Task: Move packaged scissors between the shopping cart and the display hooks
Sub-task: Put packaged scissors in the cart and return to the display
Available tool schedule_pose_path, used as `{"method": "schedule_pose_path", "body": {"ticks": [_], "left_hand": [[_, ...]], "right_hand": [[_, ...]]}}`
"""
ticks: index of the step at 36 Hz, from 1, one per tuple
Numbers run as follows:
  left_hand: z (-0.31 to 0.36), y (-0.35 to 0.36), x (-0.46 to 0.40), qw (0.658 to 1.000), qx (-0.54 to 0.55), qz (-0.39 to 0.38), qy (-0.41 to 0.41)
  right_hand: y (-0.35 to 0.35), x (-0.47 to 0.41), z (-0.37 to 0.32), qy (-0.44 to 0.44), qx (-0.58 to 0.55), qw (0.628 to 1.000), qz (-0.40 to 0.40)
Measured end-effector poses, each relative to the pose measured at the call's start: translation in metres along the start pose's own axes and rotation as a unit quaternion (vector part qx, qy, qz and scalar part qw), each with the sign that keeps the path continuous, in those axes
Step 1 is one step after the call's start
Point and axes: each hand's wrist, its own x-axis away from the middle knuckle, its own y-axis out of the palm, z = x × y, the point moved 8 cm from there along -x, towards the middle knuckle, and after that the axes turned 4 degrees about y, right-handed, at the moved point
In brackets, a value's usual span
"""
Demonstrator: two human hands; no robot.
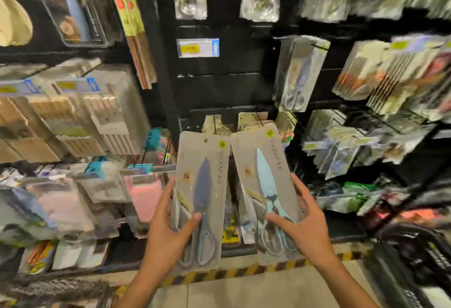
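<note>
Left hand: the left hand (168,229) grasped the lower half of a grey cardboard pack holding dark blue-grey scissors (201,200); the thumb lay across the front of the pack near the scissor pivot, the fingers curled round its left edge and behind it; more packs seemed to be stacked behind the front one, though the blur made the count uncertain.
Right hand: the right hand (302,222) grasped a second grey cardboard pack holding pale blue scissors (267,190); the thumb pressed on the front over the handles, the fingers wrapped round the right edge; further card edges showed behind this pack too.
Packs: both were held upright, side by side, tops tilted slightly apart, their inner edges nearly touching near the top; each bore a small yellow round sticker at its upper corner; both were in the air in front of the black slatted display wall (219,88), off the hooks.
Hooks: just above the two packs, thin metal display hooks (256,120) carried similar beige scissor cards (251,118).
Wall: a blue and yellow price tag (198,48) sat higher up; hanging clear packets of scissors (299,73) were to the right; wooden chopstick packs (80,117) hung to the left.
Floor: a yellow and black striped strip (244,271) ran along the shelf base.
Cart: a dark shopping cart (415,259) stood at the lower right, blurred.
</note>
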Motion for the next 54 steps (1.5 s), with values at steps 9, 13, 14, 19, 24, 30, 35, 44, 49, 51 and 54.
{"method": "schedule_pose_path", "body": {"ticks": [9,13,14,19,24,30,35,44,49,51,54], "left_hand": [[0.066,0.105,-0.014,0.998,0.013,-0.027,0.061],[0.094,0.147,-0.022,0.996,0.029,-0.03,0.075],[0.1,0.156,-0.023,0.996,0.029,-0.034,0.078],[0.131,0.203,-0.037,0.995,0.015,-0.025,0.094],[0.148,0.233,-0.048,0.995,0.005,-0.008,0.096],[0.154,0.247,-0.069,0.995,0.001,0.008,0.096],[0.15,0.251,-0.093,0.995,0.0,0.003,0.1],[0.133,0.241,-0.138,0.995,0.041,0.01,0.095],[0.131,0.237,-0.162,0.993,0.028,0.011,0.114],[0.131,0.237,-0.17,0.993,0.027,0.007,0.118],[0.127,0.239,-0.179,0.992,0.026,0.002,0.126]], "right_hand": [[-0.112,-0.025,-0.004,-0.032,-0.04,0.998,0.025],[-0.157,-0.042,-0.006,-0.053,-0.049,0.997,0.031],[-0.167,-0.045,-0.005,-0.054,-0.052,0.997,0.033],[-0.221,-0.072,-0.004,-0.078,-0.043,0.995,0.043],[-0.257,-0.104,-0.002,-0.082,-0.04,0.995,0.043],[-0.268,-0.138,-0.005,-0.088,-0.052,0.994,0.036],[-0.255,-0.164,-0.008,-0.095,-0.051,0.994,0.035],[-0.219,-0.213,-0.023,-0.119,-0.045,0.992,0.01],[-0.202,-0.239,-0.029,-0.132,-0.051,0.99,0.021],[-0.196,-0.247,-0.032,-0.138,-0.053,0.989,0.028],[-0.19,-0.254,-0.034,-0.145,-0.064,0.986,0.046]]}}
